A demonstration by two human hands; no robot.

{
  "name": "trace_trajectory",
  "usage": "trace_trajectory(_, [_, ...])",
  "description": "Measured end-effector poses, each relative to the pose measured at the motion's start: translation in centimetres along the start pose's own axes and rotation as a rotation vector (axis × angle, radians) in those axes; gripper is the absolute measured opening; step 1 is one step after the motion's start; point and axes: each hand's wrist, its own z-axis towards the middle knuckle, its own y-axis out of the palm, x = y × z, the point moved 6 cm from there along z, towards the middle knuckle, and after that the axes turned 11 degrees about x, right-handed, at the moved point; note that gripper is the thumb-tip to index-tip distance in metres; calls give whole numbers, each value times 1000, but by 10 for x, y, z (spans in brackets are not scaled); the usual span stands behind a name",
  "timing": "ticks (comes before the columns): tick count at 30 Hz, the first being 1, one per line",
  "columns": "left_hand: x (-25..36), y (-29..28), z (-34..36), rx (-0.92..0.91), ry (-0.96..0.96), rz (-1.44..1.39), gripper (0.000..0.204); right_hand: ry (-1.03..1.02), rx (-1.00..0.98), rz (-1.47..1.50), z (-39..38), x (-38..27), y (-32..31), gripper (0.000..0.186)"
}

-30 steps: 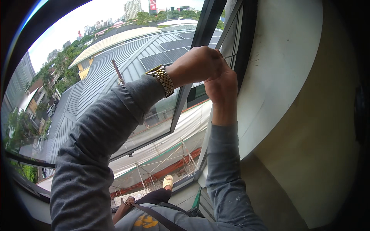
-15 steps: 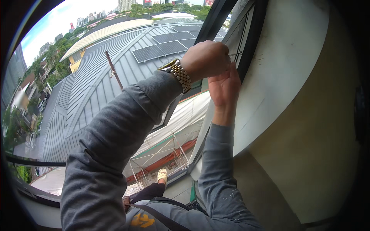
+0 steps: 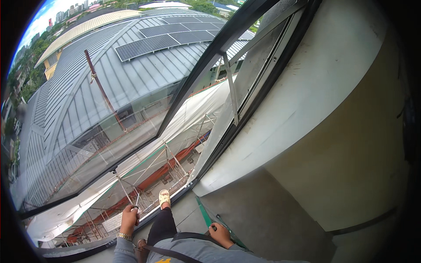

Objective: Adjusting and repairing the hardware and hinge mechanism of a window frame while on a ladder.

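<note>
My left hand (image 3: pixel 128 222) is low at the window opening, its fingers closed around a small tool with a dark grip (image 3: pixel 135 207). A thin pale shaft seems to rise from it, perhaps a screwdriver, though the scaffolding behind blurs its outline. My right hand (image 3: pixel 222 235) is at my waist, fingers curled, with a small dark bit showing at the fingertips; what it holds I cannot make out. Beside it runs a green-edged strip (image 3: pixel 204 214). Above both hands the window sash (image 3: pixel 175 101) is tilted outward, joined to the frame (image 3: pixel 258 90) by a metal stay arm (image 3: pixel 231 90).
My foot in a pale yellow shoe (image 3: pixel 164 198) is by the sill (image 3: pixel 175 196). Outside, far below, are scaffolding (image 3: pixel 173 160), white sheeting (image 3: pixel 193 115) and a metal roof with solar panels (image 3: pixel 147 46). A pale curved wall (image 3: pixel 307 92) borders the right.
Both hands have come down from the upper window frame, where they were together, and are now apart near my waist. My view has shifted, and the sash and stay arm are uncovered.
</note>
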Motion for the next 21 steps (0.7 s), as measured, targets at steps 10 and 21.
trace_trajectory(10, [-62, -140, -95, 290, 115, 8, 28, -121, 166, -124, 4, -14, -4, 25])
trace_trajectory(21, [-128, -263, -246, 706, 53, -307, 32, -166, 216, -225, 16, -11, 4, 28])
